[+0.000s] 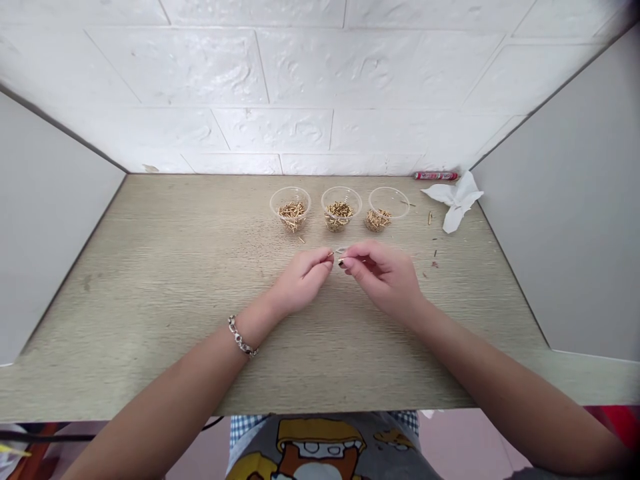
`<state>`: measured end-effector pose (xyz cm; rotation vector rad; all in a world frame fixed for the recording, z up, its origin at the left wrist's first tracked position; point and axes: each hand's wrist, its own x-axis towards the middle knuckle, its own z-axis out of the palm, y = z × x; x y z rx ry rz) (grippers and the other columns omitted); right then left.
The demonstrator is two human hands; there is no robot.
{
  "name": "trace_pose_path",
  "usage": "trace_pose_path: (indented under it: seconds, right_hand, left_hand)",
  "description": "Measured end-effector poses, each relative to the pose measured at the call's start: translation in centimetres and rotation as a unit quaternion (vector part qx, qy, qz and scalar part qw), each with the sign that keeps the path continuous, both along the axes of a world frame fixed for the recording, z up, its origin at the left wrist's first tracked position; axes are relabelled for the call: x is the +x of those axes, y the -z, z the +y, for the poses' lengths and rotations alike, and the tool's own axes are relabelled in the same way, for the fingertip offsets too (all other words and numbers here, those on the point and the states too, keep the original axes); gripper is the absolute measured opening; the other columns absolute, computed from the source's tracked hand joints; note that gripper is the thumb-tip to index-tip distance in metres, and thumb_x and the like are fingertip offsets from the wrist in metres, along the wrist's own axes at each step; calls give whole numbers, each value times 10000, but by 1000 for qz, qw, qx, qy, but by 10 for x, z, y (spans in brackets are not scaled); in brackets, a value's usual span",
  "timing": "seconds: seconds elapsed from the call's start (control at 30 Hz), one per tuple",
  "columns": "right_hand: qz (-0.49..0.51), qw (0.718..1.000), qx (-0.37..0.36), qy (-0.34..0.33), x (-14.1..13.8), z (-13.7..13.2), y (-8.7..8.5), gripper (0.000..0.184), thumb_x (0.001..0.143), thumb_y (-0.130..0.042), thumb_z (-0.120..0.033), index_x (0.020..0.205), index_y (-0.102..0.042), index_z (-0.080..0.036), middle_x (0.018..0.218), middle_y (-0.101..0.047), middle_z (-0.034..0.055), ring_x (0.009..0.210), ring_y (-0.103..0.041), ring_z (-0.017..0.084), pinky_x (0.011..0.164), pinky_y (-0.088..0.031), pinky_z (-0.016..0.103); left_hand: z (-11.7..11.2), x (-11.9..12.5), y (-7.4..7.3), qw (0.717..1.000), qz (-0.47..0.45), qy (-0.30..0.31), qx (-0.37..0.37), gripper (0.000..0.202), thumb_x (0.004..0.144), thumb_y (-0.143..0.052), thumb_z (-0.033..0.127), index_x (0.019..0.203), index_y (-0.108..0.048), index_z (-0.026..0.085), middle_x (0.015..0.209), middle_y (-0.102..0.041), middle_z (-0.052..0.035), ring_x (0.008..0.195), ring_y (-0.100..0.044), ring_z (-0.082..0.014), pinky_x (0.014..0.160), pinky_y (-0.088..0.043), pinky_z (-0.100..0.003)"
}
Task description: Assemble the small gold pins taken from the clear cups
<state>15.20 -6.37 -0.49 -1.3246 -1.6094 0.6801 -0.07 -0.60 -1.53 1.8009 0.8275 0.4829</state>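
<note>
My left hand (306, 279) is closed, thumb and forefinger pinching a small gold-coloured metal pin (331, 254) whose tip shows. Facing it a short way to the right, my right hand (383, 273) is also closed in a pinch; a small gold and dark piece (341, 263) shows at its fingertips, too tiny to name surely. Just beyond the hands stand three clear plastic cups. The left cup (291, 208) and the right cup (379, 219) hold thin gold-coloured pins, and the middle cup (340, 215) holds short gold-coloured pieces.
A loose pin (301, 240) lies before the left cup. Right of the cups are a white crumpled tissue (457, 198), a red tube (435, 176) by the wall and several small bits. Grey panels (575, 200) flank the wooden table (165, 280); a white brick-patterned wall (300, 67) backs it.
</note>
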Motion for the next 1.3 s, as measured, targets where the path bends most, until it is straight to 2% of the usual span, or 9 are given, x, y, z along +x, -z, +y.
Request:
trace_pose_path:
  seconds: [0.13, 0.3, 0.47, 0.83, 1.07, 1.3]
  right_hand:
    - [46, 998, -45, 13, -2, 0, 4, 82, 830, -530, -253, 825, -579, -188, 741, -628, 7, 652, -610, 116, 585, -502, 236]
    - [120, 989, -86, 5, -2, 0, 4, 112, 827, -543, -293, 814, -582, -188, 714, -645, 5, 651, -627, 122, 614, -522, 253]
    - [198, 973, -121, -6, -3, -1, 2, 91, 819, -556, -278, 809, -563, -188, 725, -658, 4, 669, -643, 117, 642, -543, 254]
    - [162, 979, -121, -11, -2, -1, -1, 88, 817, -547, -262, 786, -566, -182, 701, -649, 4, 652, -632, 117, 620, -527, 252]
    - [104, 991, -86, -14, 0, -2, 0, 86, 828, -532, -257, 794, -569, -187, 704, -642, 1, 651, -619, 119, 604, -505, 247]
    - [81, 993, -89, -1, 0, -2, -1, 108, 831, -526, -262, 777, -579, -185, 683, -634, 0, 631, -604, 116, 584, -486, 241]
  left_hand:
    - [0, -1, 2, 1000, -16, -2, 7, 241, 827, -278, 264, 601, -319, 188, 547, -348, 36, 544, -350, -105, 538, -299, -241]
    - [-1, 0, 2, 994, 5, 5, 108, 229, 828, -294, 200, 606, -346, 178, 544, -370, 39, 525, -348, -97, 534, -282, -241]
    - [-4, 0, 0, 979, 8, 13, 204, 175, 784, -297, 139, 615, -309, 185, 533, -351, 40, 501, -330, -95, 505, -266, -237]
    - [-6, -1, 2, 957, 43, 29, 285, 141, 753, -289, 119, 656, -365, 188, 571, -441, 17, 530, -407, -112, 525, -321, -236]
    - [-5, -2, 3, 947, 48, 34, 315, 123, 766, -316, 122, 681, -373, 190, 560, -439, 24, 502, -402, -111, 497, -315, -233]
    - [-6, -1, 1, 940, 61, 41, 332, 110, 744, -314, 120, 679, -360, 196, 557, -440, 18, 502, -407, -123, 505, -329, -246]
